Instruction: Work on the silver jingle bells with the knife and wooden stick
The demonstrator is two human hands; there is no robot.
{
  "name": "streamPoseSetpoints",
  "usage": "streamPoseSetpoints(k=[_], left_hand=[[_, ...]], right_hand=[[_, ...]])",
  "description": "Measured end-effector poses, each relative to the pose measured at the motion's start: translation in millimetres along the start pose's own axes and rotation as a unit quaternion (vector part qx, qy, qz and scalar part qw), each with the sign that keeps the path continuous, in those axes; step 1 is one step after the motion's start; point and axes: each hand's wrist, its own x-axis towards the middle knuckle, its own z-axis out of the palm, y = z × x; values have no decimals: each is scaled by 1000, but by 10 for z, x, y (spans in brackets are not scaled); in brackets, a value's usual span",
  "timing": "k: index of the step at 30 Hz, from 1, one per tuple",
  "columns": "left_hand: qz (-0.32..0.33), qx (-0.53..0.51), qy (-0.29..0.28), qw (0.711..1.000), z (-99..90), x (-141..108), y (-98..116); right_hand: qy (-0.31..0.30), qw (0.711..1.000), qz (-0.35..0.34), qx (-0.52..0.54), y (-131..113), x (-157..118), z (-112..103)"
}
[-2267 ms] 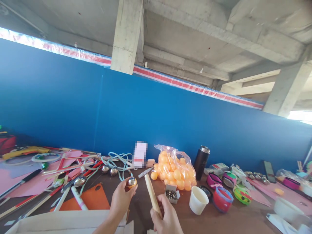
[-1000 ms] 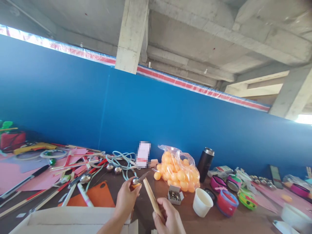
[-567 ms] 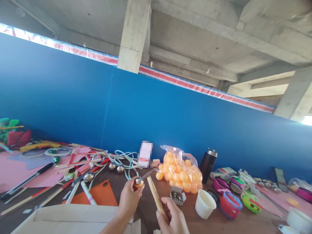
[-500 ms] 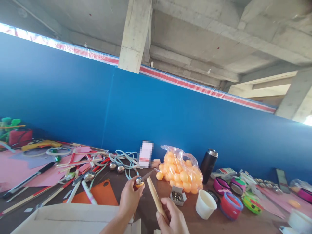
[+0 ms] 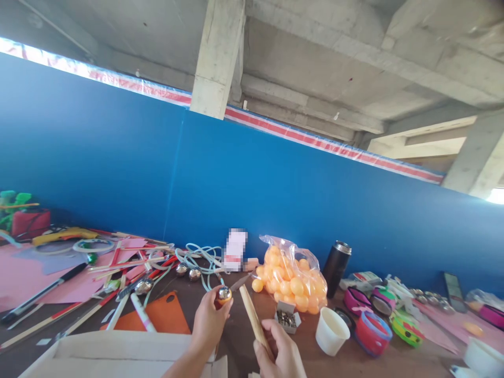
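Note:
My left hand (image 5: 209, 318) is closed around a shiny metal ball (image 5: 224, 293) with an orange piece at its underside, held between thumb and fingers. Wrapped around the wooden handle of a hammer (image 5: 252, 315) is my right hand (image 5: 277, 350). The hammer's narrow dark head lies crosswise at the top of the handle, just right of the ball; whether they touch I cannot tell. Beyond my right hand stands a small open box (image 5: 286, 321) of small metal pieces. A clear bag of orange balls (image 5: 293, 278) lies behind it.
A white cup (image 5: 332, 332), a black bottle (image 5: 336, 269) and colourful wristbands (image 5: 373, 332) stand to the right. On the left are a pale cardboard box (image 5: 118, 350), an orange sheet (image 5: 165, 315), pens, sticks and tubing (image 5: 197, 254). A blue partition (image 5: 252, 178) rises behind the table.
Within my left hand, the metal ball shows slightly more of its shiny top. The hammer has shifted a little to the right; both grips stay the same.

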Motion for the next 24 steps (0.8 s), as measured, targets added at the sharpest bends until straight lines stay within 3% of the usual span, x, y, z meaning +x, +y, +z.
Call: streamPoseSetpoints(k=[13,24], left_hand=[[-8,0,0,1000,-10,-43,89],[3,-6,4,1000,-6,-17,33]], right_hand=[[-18,1000,-1,4,61,-4,36],[-11,1000,12,13,13,-4,24]])
